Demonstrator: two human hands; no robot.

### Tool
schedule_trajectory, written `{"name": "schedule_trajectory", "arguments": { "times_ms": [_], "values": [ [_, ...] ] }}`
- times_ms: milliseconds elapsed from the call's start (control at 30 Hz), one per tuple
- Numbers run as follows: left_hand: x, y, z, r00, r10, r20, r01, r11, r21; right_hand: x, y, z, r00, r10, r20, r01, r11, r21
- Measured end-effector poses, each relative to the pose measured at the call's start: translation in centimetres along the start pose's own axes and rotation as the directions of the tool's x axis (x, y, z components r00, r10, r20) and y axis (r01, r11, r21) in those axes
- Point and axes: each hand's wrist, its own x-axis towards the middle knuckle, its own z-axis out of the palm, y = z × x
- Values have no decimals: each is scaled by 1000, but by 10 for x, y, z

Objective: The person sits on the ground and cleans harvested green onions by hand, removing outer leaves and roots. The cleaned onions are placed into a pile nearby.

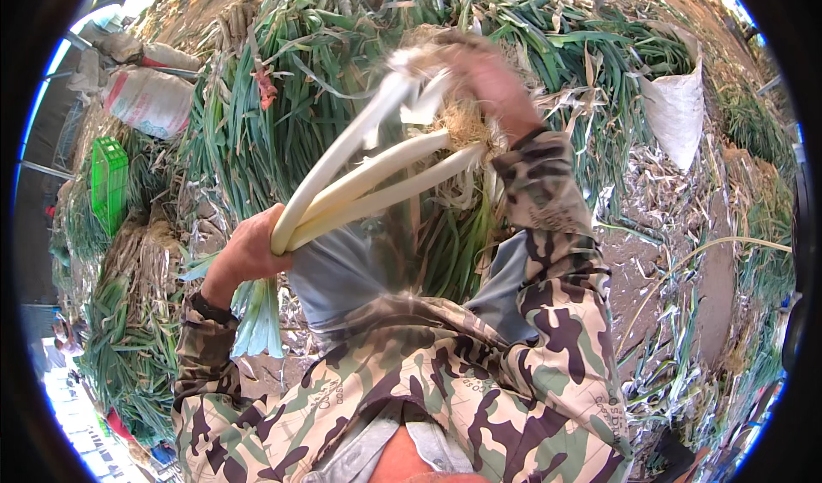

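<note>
My left hand (247,248) grips several long onion stalks (379,168), probably leeks or large green onions, at the point where white turns to green. Their pale shafts fan out up and to the right, and green leaf ends (260,322) hang below my fist. Up at the root ends, my right hand (491,81) is blurred by motion. It is close to the fibrous roots (465,123); the blur hides its fingers and whatever they may hold. More green leaves (449,252) lie between my knees, under the stalks.
A large heap of the same onions (257,130) spreads before me. A white woven sack (677,114) lies at right. At left are a stuffed sack (151,101), a green plastic crate (109,184) and another onion pile (125,348). Peelings litter the soil (642,284).
</note>
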Motion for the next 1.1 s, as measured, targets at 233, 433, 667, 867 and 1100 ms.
{"name": "schedule_trajectory", "arguments": {
  "times_ms": [233,433,667,867,1100],
  "values": [
    [2,-15,0,1000,-6,28,12,979,-203,-45,7,-174,686,159,-710,-231,973,-5],
    [4,-34,-1,960,-157,231,259,809,-527,-64,13,-88,918,143,-369,-288,882,-374],
    [25,-53,-4,932,-115,344,328,676,-660,-37,20,12,993,103,-58,-118,867,-484],
    [26,-61,-2,920,-119,373,357,644,-676,-12,35,50,998,42,-43,-60,769,-636],
    [31,-51,-7,917,-131,376,349,717,-603,5,48,-30,854,-272,-444,-301,437,-847]
  ]
}}
